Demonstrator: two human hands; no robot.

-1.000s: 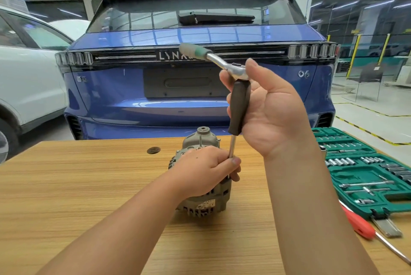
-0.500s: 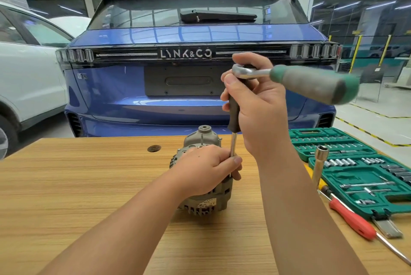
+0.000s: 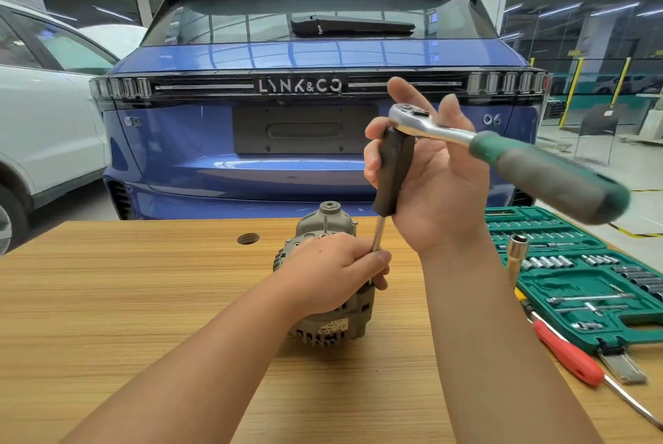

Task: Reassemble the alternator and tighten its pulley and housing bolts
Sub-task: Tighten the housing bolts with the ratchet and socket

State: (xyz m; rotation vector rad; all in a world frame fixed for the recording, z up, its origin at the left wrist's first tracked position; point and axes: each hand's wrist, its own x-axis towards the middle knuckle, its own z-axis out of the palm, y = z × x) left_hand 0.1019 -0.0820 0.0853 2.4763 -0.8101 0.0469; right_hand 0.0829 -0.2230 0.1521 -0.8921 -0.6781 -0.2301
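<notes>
Garage bay, blue car (image 3: 323,142) parked just behind the wooden counter (image 3: 143,300). Alternator (image 3: 324,318) sits mid-counter, pulley end up. Left hand (image 3: 337,271) is curled over its top, pinching the lower steel shaft of an extension driver (image 3: 393,171) that stands nearly upright on the housing. Right hand (image 3: 437,189) holds the driver's black grip loosely — fingers partly spread, thumb behind. Ratchet (image 3: 502,153) is seated on the driver's top, green handle angled right, blurred. Green socket case (image 3: 588,275) lies open at right, red screwdriver (image 3: 570,354) in front of it.
</notes>
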